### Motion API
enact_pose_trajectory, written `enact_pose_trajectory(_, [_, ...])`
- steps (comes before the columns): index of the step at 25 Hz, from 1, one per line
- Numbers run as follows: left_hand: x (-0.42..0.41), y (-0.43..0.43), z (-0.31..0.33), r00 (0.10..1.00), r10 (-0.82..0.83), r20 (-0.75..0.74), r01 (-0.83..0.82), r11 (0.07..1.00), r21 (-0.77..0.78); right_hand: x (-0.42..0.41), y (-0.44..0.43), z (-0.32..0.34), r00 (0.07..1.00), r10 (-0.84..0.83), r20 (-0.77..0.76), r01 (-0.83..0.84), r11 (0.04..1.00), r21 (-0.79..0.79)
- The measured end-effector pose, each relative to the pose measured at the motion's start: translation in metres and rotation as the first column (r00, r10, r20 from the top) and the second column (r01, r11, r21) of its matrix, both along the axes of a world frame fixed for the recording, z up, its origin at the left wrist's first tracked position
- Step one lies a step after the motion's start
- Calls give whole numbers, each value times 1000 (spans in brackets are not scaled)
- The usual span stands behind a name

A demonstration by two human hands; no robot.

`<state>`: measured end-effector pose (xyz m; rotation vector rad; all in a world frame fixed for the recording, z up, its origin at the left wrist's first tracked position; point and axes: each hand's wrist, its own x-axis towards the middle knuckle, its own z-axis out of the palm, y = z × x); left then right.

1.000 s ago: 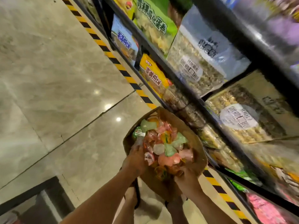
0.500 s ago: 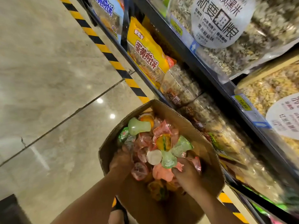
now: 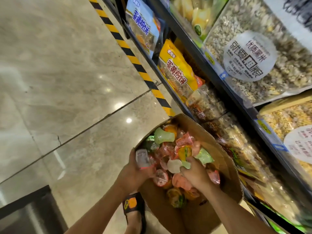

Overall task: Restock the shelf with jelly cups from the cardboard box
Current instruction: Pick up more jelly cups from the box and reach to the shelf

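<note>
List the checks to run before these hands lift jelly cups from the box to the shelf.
1. Left hand grips a pale cup: ok.
2. Right hand pinches a green cup: ok.
3. Box holds plenty more cups: ok.
4. Free spot for cups on the shelf: cannot tell, only packets show.
5. Box steady: cannot tell, its support is hidden.

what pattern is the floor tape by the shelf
Yellow and black stripes on the floor tape, head view.
</note>
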<state>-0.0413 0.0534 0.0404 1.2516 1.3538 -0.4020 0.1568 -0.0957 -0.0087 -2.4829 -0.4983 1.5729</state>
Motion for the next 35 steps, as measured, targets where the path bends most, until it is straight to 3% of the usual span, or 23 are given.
enact_pose_trajectory(2, [-10, 14, 25, 934, 350, 73, -336, 929, -155, 4, 32, -8, 995, 100, 24, -101, 994, 45])
enact_pose_trajectory(5, [-27, 32, 36, 680, 730, 66, -641, 636, -430, 1, 81, -39, 974, 203, 99, -214, 970, 114])
enact_pose_trajectory(8, [-44, 39, 19, 508, 861, 6, -736, 438, -516, -7, 118, -76, 870, 416, 264, -440, 898, 34])
enact_pose_trajectory(10, [-54, 38, 7, 428, 903, -31, -777, 351, -522, -17, 135, -95, 806, 530, 264, -523, 846, -102])
enact_pose_trajectory(12, [-60, 34, -1, 380, 923, -53, -791, 295, -536, -26, 141, -107, 760, 592, 269, -550, 806, -220])
enact_pose_trajectory(15, [-66, 25, -5, 362, 929, -72, -782, 261, -567, -33, 136, -103, 664, 634, 396, -588, 770, -248])
enact_pose_trajectory(17, [-68, 20, 0, 360, 929, -85, -777, 248, -579, -34, 127, -90, 646, 611, 458, -585, 782, -217])
enact_pose_trajectory(19, [-70, 12, 15, 369, 923, -110, -776, 241, -583, -38, 107, -67, 699, 553, 454, -547, 822, -159])
enact_pose_trajectory(25, [-79, 7, 108, 387, 906, -175, -786, 225, -575, -54, 33, 56, 853, 456, 252, -413, 887, -208])
enact_pose_trajectory(28, [-83, 17, 180, 494, 857, -146, -740, 327, -588, -55, 8, 151, 911, 339, 234, -298, 935, -195])
enact_pose_trajectory(32, [-79, 43, 281, 674, 739, -18, -615, 547, -568, -56, -13, 274, 964, 136, 228, -105, 984, -142])
enact_pose_trajectory(35, [-71, 60, 351, 768, 638, 53, -520, 669, -531, -59, -16, 367, 964, -141, 227, 123, 988, 93])
